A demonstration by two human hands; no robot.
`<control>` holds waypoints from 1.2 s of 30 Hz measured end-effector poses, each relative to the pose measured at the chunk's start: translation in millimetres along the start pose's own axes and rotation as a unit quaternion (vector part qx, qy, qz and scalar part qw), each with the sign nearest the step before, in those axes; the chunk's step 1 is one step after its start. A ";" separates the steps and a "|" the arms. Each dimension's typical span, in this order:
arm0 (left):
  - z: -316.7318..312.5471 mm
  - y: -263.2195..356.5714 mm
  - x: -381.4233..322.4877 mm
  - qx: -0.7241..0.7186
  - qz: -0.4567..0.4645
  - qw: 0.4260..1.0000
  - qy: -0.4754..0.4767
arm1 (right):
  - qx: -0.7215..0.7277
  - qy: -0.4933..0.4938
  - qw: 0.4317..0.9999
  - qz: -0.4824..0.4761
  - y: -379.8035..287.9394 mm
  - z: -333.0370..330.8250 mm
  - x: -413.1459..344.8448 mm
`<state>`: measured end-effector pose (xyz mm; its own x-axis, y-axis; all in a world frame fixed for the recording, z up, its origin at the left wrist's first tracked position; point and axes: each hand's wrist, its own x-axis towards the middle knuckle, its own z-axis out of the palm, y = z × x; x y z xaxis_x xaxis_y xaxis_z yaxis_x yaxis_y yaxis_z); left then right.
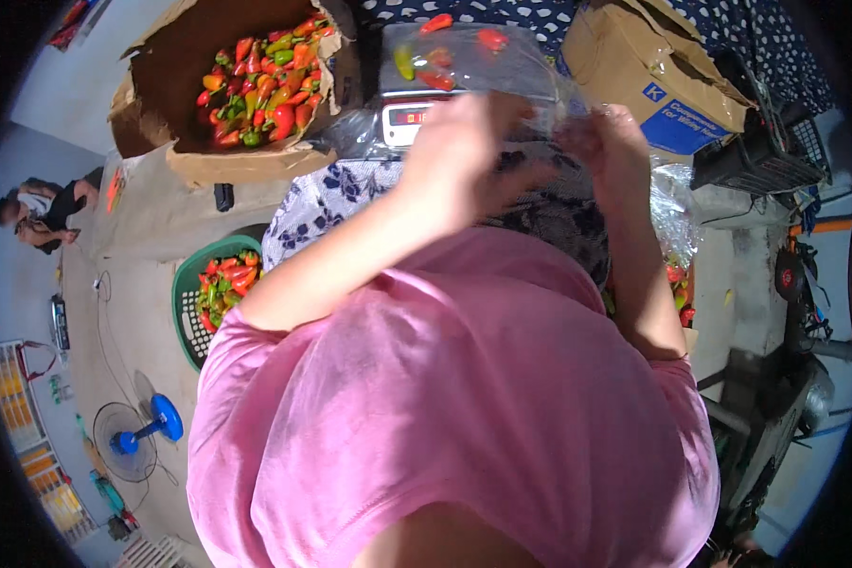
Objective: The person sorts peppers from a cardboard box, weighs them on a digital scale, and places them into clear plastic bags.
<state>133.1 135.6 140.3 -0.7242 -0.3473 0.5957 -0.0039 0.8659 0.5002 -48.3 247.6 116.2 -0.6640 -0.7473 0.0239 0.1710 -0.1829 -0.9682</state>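
My left hand (458, 160) is blurred by motion in front of a digital scale (397, 135) and partly covers its lit red display. To its right, my right hand (614, 138) is also blurred, beside clear plastic film (569, 99) that seems to meet its fingertips. Whether either hand grips anything is lost in the blur. On the scale's plastic-covered pan (468, 67) lie several red peppers (437, 78) and a yellow-green pepper (403, 62). Beneath my hands, a floral cloth (326, 199) covers my lap.
A torn cardboard box (248, 160) of peppers stands left of the scale, a printed carton (646, 78) right. A green basket (184, 284) with peppers sits by my left elbow. Crinkled clear plastic (674, 206) hangs at right. A blue fan (138, 433) and a seated person (46, 209) are farther left.
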 end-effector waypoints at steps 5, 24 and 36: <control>28.5 -0.8 -0.3 -0.041 0.038 0.997 0.059 | -0.072 -0.058 0.996 0.014 10.0 36.1 -39.7; 9.9 -58.6 -2.1 -0.081 -0.184 0.979 0.015 | -0.505 0.106 0.699 -0.495 -1.0 33.8 7.4; 44.5 -131.1 -16.5 -0.393 -0.272 0.876 0.059 | -0.101 -0.293 0.950 -0.024 99.1 79.8 102.9</control>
<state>114.9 43.8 36.9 -0.6868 -0.7063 0.1717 0.1831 0.0605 0.9812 -41.6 101.6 42.6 -0.1375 -0.9795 0.1472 -0.0319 -0.1441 -0.9890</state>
